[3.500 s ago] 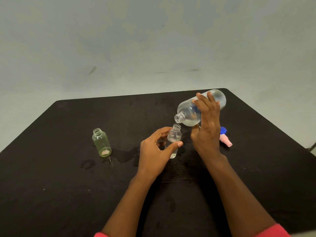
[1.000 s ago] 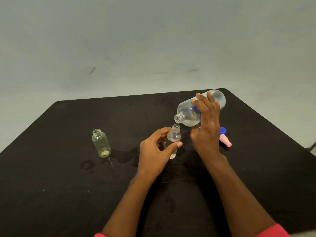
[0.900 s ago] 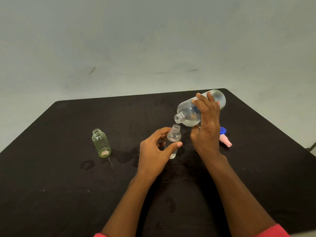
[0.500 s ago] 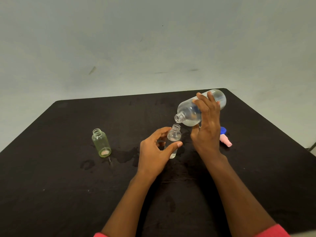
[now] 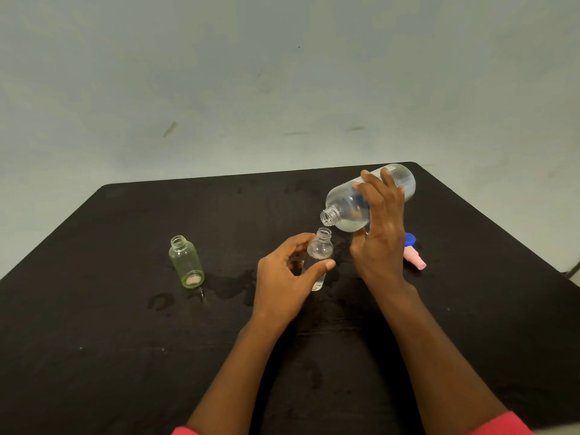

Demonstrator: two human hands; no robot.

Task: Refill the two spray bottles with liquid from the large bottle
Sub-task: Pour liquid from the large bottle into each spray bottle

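My right hand [image 5: 379, 233] grips the large clear bottle [image 5: 348, 208], tilted with its open mouth down to the left, just above the neck of a small clear spray bottle [image 5: 320, 249]. That small bottle stands upright on the black table [image 5: 94, 340], and my left hand [image 5: 282, 277] holds it between thumb and fingers. Clear liquid lies in the lower side of the large bottle. A second small bottle, green-tinted [image 5: 186, 262], stands uncapped to the left, apart from both hands.
A pink spray cap [image 5: 416, 260] and a blue cap [image 5: 409, 239] lie on the table just right of my right hand. Wet patches [image 5: 232, 285] spread between the two small bottles. The table's far edge meets a pale wall.
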